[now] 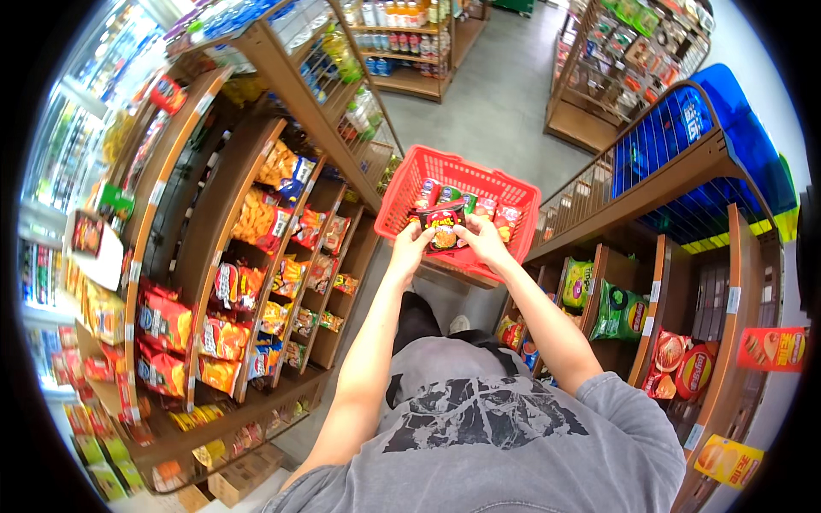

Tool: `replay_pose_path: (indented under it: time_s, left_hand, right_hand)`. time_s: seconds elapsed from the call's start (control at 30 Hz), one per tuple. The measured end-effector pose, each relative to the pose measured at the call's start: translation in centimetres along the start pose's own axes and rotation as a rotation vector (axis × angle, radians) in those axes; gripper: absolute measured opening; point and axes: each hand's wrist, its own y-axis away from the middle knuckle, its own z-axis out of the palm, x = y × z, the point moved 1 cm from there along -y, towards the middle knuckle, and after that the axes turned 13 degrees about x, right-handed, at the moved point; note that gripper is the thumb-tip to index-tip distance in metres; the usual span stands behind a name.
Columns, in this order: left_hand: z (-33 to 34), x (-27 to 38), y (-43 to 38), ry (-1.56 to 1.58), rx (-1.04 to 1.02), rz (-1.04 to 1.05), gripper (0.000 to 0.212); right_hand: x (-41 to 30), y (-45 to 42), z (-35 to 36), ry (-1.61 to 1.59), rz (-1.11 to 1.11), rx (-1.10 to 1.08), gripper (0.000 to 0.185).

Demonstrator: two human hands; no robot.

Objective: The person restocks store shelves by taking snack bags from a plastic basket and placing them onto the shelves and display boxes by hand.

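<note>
Both my left hand [412, 242] and my right hand [482, 238] grip the sides of a small black-and-red snack packet [444, 229], its printed front facing up. The packet is over the near part of a red plastic shopping basket [420, 160]. Inside the basket, behind the packet, lie several items, among them a red snack packet [507, 221] at the right, a red-topped can-like container [428, 192] at the left and a green one [470, 202] near the middle. What holds the basket up is mostly hidden; a brown edge shows beneath it.
Brown shelves with bagged chips [247, 282] stand close on the left. On the right, another shelf unit holds a green chip bag [619, 312] and a red one [681, 365]; blue plastic bins [699, 141] sit on top. Beyond the basket stands a drinks shelf [404, 77] beside grey floor.
</note>
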Motion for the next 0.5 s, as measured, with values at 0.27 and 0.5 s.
replay_pose_path:
  time_s: [0.27, 0.5]
  left_hand:
    - [-4.9, 5.7, 5.0, 0.073, 0.096, 0.184, 0.035]
    - [-10.3, 10.7, 7.4, -0.135, 0.481, 0.456, 0.039]
  right_hand:
    - [-7.2, 1.9, 5.7, 0.005, -0.177, -0.022, 0.022]
    - [-12.5, 3.1, 13.0, -0.133, -0.254, -0.012, 0.029]
